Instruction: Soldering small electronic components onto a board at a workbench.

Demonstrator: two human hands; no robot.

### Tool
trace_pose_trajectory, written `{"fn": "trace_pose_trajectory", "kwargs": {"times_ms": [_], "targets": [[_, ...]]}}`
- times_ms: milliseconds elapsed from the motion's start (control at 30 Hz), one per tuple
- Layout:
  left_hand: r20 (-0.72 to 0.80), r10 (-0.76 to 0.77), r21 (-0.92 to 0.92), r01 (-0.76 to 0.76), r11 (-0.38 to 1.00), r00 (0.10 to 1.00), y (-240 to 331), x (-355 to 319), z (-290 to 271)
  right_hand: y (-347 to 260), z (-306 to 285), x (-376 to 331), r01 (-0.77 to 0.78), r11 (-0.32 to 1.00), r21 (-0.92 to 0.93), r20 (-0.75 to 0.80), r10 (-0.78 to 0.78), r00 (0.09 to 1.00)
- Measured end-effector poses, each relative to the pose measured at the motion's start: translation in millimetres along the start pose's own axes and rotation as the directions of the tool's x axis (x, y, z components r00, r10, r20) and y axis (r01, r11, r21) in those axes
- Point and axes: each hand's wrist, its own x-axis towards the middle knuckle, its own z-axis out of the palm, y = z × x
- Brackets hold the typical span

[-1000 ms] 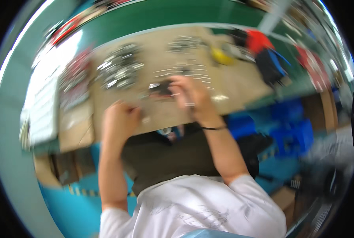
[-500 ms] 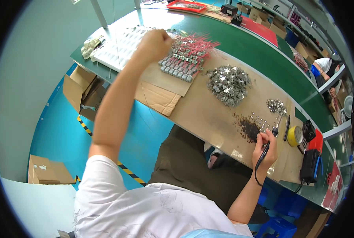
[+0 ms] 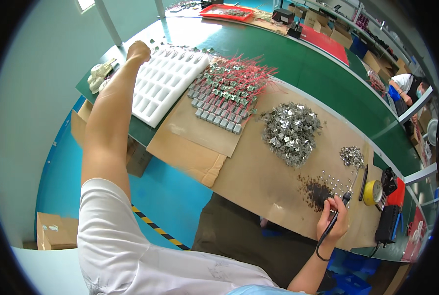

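Observation:
My left hand (image 3: 138, 50) is stretched far out to the left end of the bench, at the far corner of a white foam tray (image 3: 168, 83) with empty pockets. Its fingers curl away from me, so I cannot see whether it holds anything. My right hand (image 3: 333, 222) rests near the bench's front right edge, shut on a black soldering iron (image 3: 348, 192) whose tip points at a patch of small dark parts (image 3: 316, 191). Rows of small grey components with red wires (image 3: 224, 91) lie beside the tray.
A brown cardboard sheet (image 3: 258, 172) covers the green bench. On it lie a big heap of shiny metal pieces (image 3: 290, 130) and a smaller heap (image 3: 352, 156). A yellow roll (image 3: 373, 191) and a black device (image 3: 389, 223) stand at right. Another person (image 3: 406, 86) works far right.
My left arm has swung out from the middle of the bench to the far left, past the wired components to the tray's corner. My right hand stays low with the iron.

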Motion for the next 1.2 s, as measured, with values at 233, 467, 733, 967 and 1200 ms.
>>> {"fn": "trace_pose_trajectory", "kwargs": {"times_ms": [233, 467, 733, 967, 1200], "targets": [[-0.017, -0.01, -0.003, 0.01, 1.0, 1.0, -5.5, 21.6, 24.3, 3.6, 0.1, 1.6, -0.004, 1.0, -0.028, 0.028, 0.005, 1.0], [-0.016, 0.243, -0.241, -0.239, 0.94, 0.97, 41.5, -43.2, -8.4, -1.9, -0.2, 5.2, 0.04, 0.998, -0.038, 0.042, -0.038, 0.998], [0.46, 0.446, -0.317, -0.327, 0.89, 0.768, 84.2, -183.5, -33.0, -2.1, 0.2, 2.9, 0.05, 0.998, 0.028, 0.027, -0.05, 0.998], [0.469, 0.451, -0.337, -0.318, 0.886, 0.759, 84.3, -237.0, -23.9, -3.8, -0.7, 7.1, 0.076, 0.993, 0.091, -0.002, -0.076, 0.997], [0.528, 0.298, -0.215, -0.214, 0.953, 0.795, 89.6, -248.7, -19.1, -3.1, -6.2, 6.2, 0.095, 0.986, 0.137, 0.004, -0.097, 0.995]]}}
